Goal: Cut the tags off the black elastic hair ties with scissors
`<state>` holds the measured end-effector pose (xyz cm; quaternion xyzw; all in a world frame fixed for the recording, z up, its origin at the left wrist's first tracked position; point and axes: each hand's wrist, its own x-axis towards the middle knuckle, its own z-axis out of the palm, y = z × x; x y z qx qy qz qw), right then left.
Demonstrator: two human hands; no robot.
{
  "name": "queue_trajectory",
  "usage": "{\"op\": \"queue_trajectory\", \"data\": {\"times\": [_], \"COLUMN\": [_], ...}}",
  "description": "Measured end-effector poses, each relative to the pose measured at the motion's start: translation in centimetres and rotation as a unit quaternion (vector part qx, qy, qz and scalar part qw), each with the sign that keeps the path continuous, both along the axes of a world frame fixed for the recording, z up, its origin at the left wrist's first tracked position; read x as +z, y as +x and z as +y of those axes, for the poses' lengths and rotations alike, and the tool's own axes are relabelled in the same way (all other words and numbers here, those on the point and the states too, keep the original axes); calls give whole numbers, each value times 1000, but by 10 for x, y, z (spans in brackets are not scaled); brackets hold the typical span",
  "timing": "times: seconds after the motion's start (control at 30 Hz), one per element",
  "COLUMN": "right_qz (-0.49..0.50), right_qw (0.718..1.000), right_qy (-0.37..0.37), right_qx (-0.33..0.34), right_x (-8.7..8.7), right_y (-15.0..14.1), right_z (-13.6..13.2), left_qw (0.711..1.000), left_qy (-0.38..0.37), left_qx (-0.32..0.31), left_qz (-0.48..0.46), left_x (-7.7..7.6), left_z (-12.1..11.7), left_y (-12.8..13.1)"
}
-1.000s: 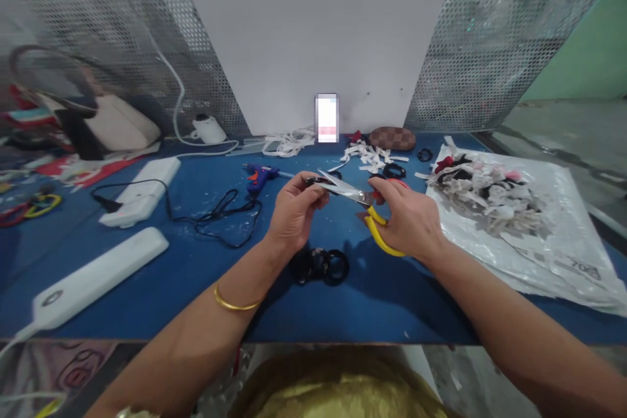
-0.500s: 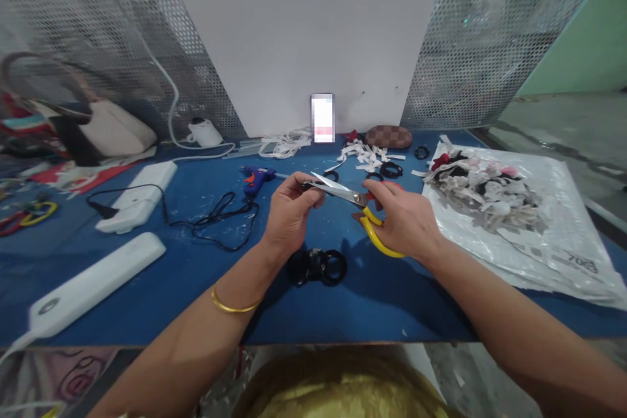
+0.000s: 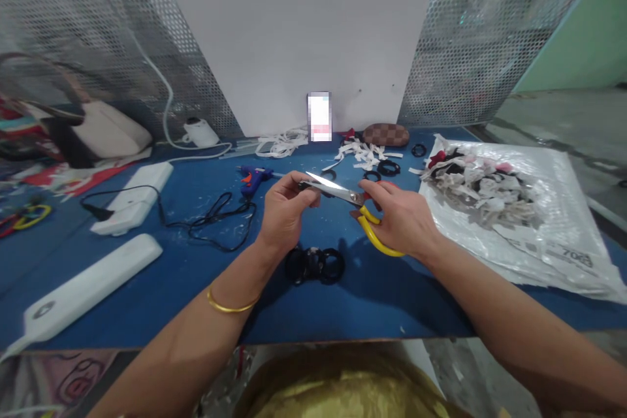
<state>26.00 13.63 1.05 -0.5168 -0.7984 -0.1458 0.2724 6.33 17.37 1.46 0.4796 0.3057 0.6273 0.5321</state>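
My right hand (image 3: pixel 404 219) grips a pair of scissors (image 3: pixel 353 196) with red and yellow handles, its blades apart and pointing left. My left hand (image 3: pixel 287 212) is closed in a pinch at the blade tips. Something small and dark shows at its fingertips, too little of it to name. Below the hands, a cluster of black rings (image 3: pixel 315 266), perhaps hair ties, lies on the blue table (image 3: pixel 362 313). Beyond the scissors are a few loose black rings (image 3: pixel 388 168) and a heap of short white strips (image 3: pixel 365 155).
A blue glue gun (image 3: pixel 252 178) with a tangled black cord lies left of my hands, near a white power strip (image 3: pixel 134 199). A phone (image 3: pixel 320 117) leans on the white board. At right, fabric bows (image 3: pixel 484 189) lie piled on a white plastic bag (image 3: pixel 563 176).
The view has shifted slightly, so everything sits a little further left. Both hands and the scissors keep nearly the same pose, with the blades still apart.
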Motion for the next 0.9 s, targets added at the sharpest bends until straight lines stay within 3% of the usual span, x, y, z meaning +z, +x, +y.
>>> {"op": "queue_trajectory", "data": {"times": [0.37, 0.5, 0.6, 0.77, 0.83, 0.9], "right_qz": [40, 139, 298, 536, 560, 564], "right_qw": [997, 981, 932, 772, 744, 736], "right_qy": [-51, -128, -200, -284, -299, -310], "right_qx": [30, 32, 49, 190, 207, 212], "right_x": [0, 0, -4, -8, -7, -5], "right_y": [0, -2, -6, -16, -18, -18], "right_z": [0, 2, 4, 3, 1, 0], "left_qw": [998, 994, 990, 981, 978, 975], "left_qy": [-34, -55, -72, -63, -57, -55], "left_qx": [-52, -85, -100, -132, -141, -148], "left_qz": [-9, 29, 64, 131, 145, 154], "left_x": [3, 6, 4, -3, -5, -5], "left_z": [2, 2, -2, -11, -13, -13], "left_y": [-7, -9, -5, 4, 6, 6]}}
